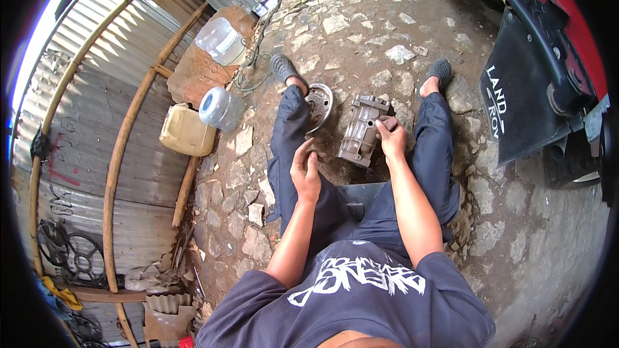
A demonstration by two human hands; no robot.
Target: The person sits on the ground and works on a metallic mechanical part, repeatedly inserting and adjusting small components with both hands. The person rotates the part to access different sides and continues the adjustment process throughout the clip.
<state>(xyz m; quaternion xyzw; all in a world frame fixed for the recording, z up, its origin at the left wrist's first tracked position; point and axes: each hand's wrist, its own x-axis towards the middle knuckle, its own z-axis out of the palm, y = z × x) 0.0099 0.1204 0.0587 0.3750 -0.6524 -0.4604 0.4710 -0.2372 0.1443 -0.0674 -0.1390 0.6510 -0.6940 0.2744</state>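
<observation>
A grey ribbed metal housing (358, 134), like a gearbox casing, stands on the ground between my legs. My right hand (392, 140) is at its right side, fingers closed on a small reddish-brown flat piece (388, 123); what it is made of is too small to tell. That piece lies against or just over the upper right edge of the housing. My left hand (305, 171) is held left of the housing, over my left leg, loosely curled with thumb and fingers apart and nothing visible in it. A round metal rim (318, 108) with holes rests beyond it, beside my left shin.
At the left, a yellowish jerrycan (187, 131), a blue-tinted water bottle (220, 108) and a clear plastic container (220, 40) sit near a corrugated metal wall (71, 109) with wooden poles. A vehicle's black mud flap (520, 100) hangs at the right. Uneven stones (400, 55) stud the ground.
</observation>
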